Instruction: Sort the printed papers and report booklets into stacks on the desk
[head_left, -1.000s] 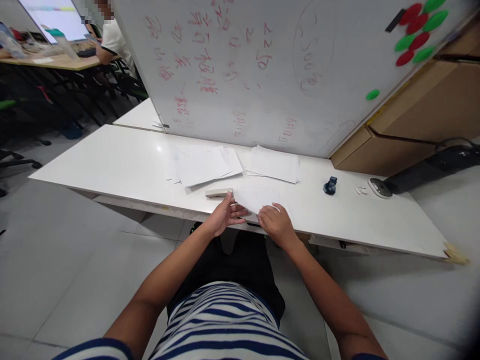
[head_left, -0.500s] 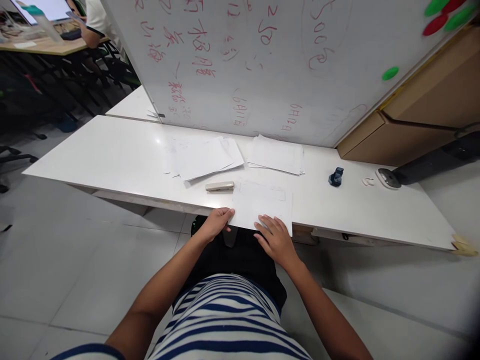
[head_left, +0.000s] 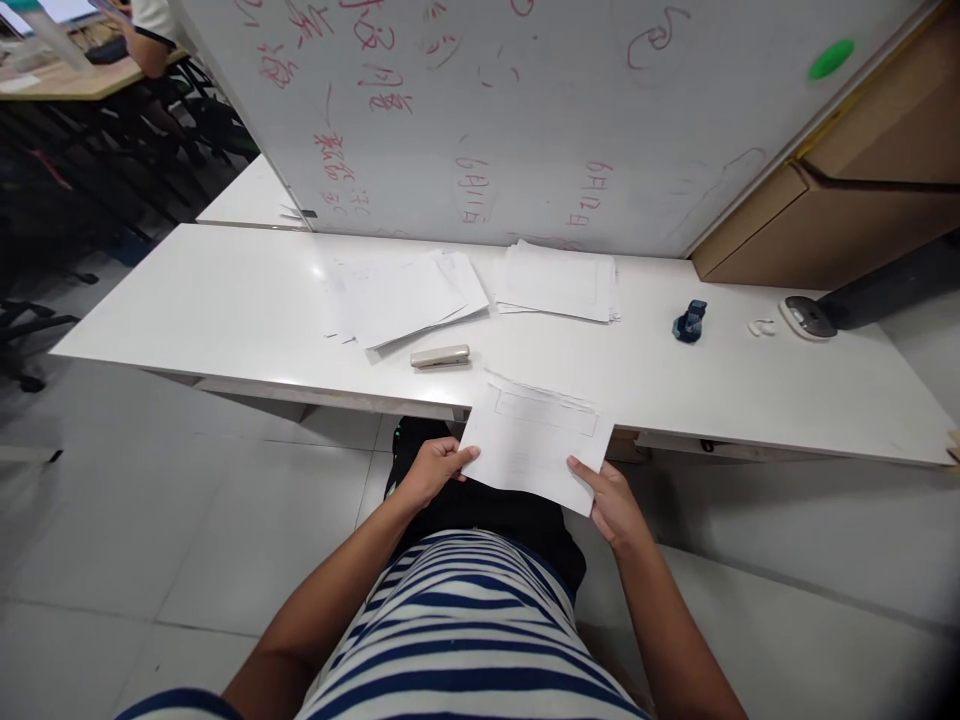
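Observation:
Several sheets of paper (head_left: 532, 440), white with a faint printed box, are held over the desk's front edge. My left hand (head_left: 437, 470) is closed on their left edge, thumb on top. At the right edge my right hand (head_left: 611, 497) pinches them, thumb above and the other fingers underneath. The far ends of the sheets fan apart slightly near the desk top. Just beyond them on the desk lies a beige stapler (head_left: 440, 357). Behind it are a spread stack of papers (head_left: 409, 300) on the left and a neater paper stack (head_left: 556, 283) on the right.
The white desk (head_left: 225, 310) runs across the view, with a whiteboard (head_left: 540, 120) behind it. At right are a small dark blue object (head_left: 689, 321), a white piece (head_left: 762, 327), a computer mouse (head_left: 808, 317) and cardboard boxes (head_left: 780, 225). A person's arm (head_left: 146, 50) shows at far left.
The papers have come off the desk top toward my body and tilted up. My right hand has gone from lying on the sheets to gripping their right edge. The view has shifted slightly.

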